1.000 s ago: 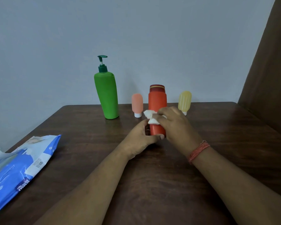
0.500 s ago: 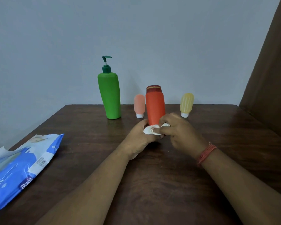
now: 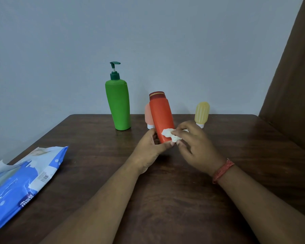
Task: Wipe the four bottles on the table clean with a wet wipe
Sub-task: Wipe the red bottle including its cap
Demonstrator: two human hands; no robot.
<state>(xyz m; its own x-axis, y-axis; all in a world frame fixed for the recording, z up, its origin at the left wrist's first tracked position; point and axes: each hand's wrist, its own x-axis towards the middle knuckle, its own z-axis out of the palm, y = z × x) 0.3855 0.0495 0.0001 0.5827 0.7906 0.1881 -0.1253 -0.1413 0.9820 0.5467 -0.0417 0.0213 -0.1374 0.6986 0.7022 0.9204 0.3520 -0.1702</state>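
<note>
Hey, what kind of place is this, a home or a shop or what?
Probably a room in a home, though I can't be sure: a dark wooden table against a plain painted wall, with toiletry bottles like the green pump bottle and a blue pack of wet wipes.

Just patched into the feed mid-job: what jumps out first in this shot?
At table centre, the left hand grips the base of a tilted orange bottle while the right hand presses a crumpled white wipe against its lower side. Behind stand a tall green pump bottle, a pink bottle partly hidden, and a yellow one. A blue wipes pack lies at the near left.
</note>
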